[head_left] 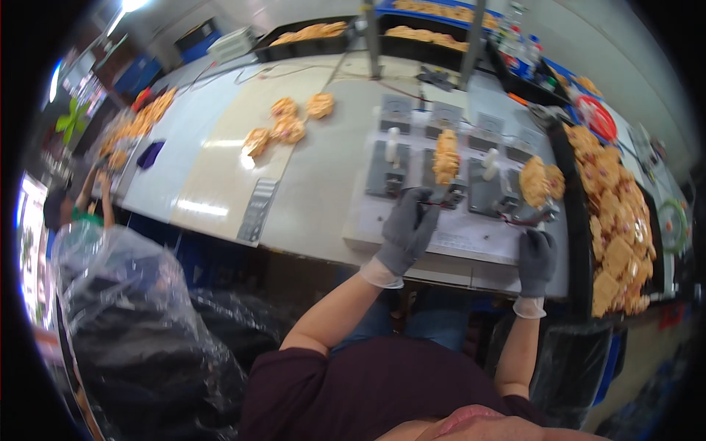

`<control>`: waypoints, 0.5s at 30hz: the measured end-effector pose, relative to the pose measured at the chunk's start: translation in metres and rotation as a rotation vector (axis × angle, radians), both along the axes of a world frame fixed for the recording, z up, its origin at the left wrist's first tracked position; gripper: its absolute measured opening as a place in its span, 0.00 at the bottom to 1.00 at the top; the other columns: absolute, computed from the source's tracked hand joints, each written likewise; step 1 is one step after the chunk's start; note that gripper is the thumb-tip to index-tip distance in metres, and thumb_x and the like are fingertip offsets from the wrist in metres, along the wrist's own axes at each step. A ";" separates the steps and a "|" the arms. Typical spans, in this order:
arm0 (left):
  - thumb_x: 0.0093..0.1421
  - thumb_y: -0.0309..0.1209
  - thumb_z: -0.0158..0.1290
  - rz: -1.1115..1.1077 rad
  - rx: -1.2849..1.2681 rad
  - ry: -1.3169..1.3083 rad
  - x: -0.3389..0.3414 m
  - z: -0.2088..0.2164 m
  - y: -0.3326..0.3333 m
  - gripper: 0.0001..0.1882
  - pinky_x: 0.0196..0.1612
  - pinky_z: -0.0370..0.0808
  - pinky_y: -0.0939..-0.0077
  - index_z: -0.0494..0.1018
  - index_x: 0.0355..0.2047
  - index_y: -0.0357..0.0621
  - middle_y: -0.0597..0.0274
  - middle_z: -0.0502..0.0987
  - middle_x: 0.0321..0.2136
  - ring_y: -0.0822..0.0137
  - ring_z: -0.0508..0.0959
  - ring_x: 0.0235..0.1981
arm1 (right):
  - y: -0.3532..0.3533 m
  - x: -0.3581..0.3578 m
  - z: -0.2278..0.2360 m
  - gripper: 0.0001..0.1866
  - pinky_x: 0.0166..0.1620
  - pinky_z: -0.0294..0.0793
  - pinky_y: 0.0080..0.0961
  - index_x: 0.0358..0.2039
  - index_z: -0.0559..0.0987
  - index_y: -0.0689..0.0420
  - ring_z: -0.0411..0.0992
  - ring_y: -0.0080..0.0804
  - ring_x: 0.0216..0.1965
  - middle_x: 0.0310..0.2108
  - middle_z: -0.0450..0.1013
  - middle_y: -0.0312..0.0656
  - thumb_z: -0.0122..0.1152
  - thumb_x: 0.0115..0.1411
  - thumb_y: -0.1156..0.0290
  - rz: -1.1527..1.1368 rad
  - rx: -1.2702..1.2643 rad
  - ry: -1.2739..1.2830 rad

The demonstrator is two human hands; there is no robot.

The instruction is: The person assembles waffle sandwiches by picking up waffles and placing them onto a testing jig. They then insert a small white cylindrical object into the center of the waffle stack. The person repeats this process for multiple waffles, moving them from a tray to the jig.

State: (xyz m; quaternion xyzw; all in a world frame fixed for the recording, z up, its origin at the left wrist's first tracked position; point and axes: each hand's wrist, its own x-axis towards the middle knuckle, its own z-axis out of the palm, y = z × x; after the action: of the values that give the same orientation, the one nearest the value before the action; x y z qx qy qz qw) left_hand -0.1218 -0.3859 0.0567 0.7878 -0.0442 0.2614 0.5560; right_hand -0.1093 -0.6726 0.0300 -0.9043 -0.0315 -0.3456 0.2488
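My left hand [408, 226], in a grey glove, is at the front of a grey fixture block, fingers drawn together by its small dark clamp [454, 194]. What is between the fingertips is too small to tell. On that block stands a tan-orange moulded piece [446, 156]. My right hand [537, 257], also gloved, is just in front of the rightmost block, near a thin dark wire [515, 220]; its fingers are bent together, their tips unclear. Another tan-orange piece [535, 182] rests on that block. Both blocks sit on a white base box [471, 242] with small panel meters [397, 112] behind.
To the right, a black tray [581, 253] is heaped with similar pieces. Several loose pieces [287, 128] lie on the table [323, 176] at left. More filled trays [305, 33] line the back, between metal posts [373, 44]. A co-worker's arms [107, 198] show far left.
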 end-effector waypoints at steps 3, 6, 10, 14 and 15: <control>0.59 0.21 0.51 -0.152 -0.356 0.053 -0.003 -0.002 0.008 0.10 0.33 0.68 0.86 0.71 0.42 0.38 0.70 0.71 0.31 0.81 0.69 0.29 | -0.001 0.000 -0.007 0.08 0.43 0.71 0.37 0.33 0.80 0.58 0.71 0.45 0.38 0.35 0.74 0.45 0.64 0.54 0.69 0.013 -0.076 -0.076; 0.59 0.18 0.50 -0.125 -0.182 -0.244 -0.003 0.022 0.049 0.10 0.33 0.68 0.87 0.71 0.41 0.39 0.69 0.71 0.30 0.81 0.69 0.29 | -0.004 0.001 -0.012 0.08 0.42 0.71 0.38 0.33 0.80 0.60 0.72 0.45 0.38 0.35 0.74 0.46 0.62 0.56 0.69 0.005 -0.090 -0.033; 0.59 0.18 0.50 0.281 -0.046 -0.311 0.049 0.022 0.143 0.07 0.34 0.71 0.83 0.73 0.38 0.38 0.65 0.74 0.32 0.77 0.72 0.30 | -0.006 0.000 -0.018 0.08 0.42 0.71 0.38 0.33 0.79 0.61 0.72 0.46 0.39 0.36 0.74 0.47 0.61 0.57 0.70 -0.002 -0.035 -0.018; 0.52 0.38 0.56 0.710 0.620 0.199 0.118 -0.037 0.290 0.16 0.47 0.71 0.61 0.75 0.40 0.47 0.53 0.75 0.42 0.52 0.75 0.45 | 0.001 0.003 -0.015 0.08 0.42 0.71 0.38 0.33 0.79 0.61 0.72 0.46 0.39 0.36 0.74 0.47 0.61 0.56 0.70 -0.003 0.009 -0.001; 0.52 0.39 0.55 0.793 0.773 0.301 0.131 -0.053 0.326 0.17 0.49 0.71 0.58 0.74 0.43 0.50 0.53 0.74 0.46 0.50 0.73 0.47 | 0.001 0.003 -0.015 0.08 0.42 0.71 0.38 0.33 0.80 0.61 0.72 0.46 0.38 0.36 0.74 0.47 0.61 0.56 0.71 -0.014 0.015 0.004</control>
State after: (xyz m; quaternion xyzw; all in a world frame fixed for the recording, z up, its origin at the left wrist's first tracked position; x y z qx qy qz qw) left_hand 0.0095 -0.0596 0.0038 0.9187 0.2418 0.2998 0.0872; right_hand -0.1064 -0.6711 0.0153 -0.9033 -0.0220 -0.3457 0.2529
